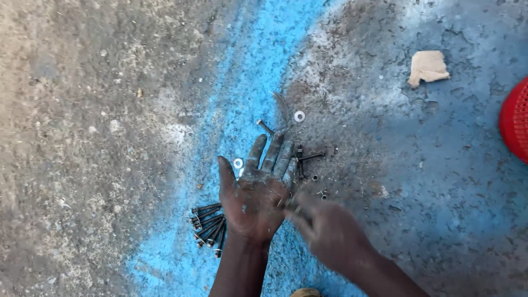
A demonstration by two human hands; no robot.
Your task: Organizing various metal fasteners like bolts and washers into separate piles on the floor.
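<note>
My left hand (256,190) lies palm up and flat over the blue-painted ground, fingers spread, with nothing clearly in it. My right hand (324,225) is blurred beside it, its fingertips at the edge of the left palm; whether it pinches something small I cannot tell. A bundle of several long dark bolts (209,228) lies just left of my left wrist. Loose bolts (305,159) and small nuts are scattered beyond my fingertips, with one bolt (265,127) and two washers (299,116), (238,163) nearby.
The ground is rough concrete, grey-brown on the left and stained blue on the right. A torn scrap of cardboard (428,67) lies far right. A red plastic basket (516,118) shows at the right edge.
</note>
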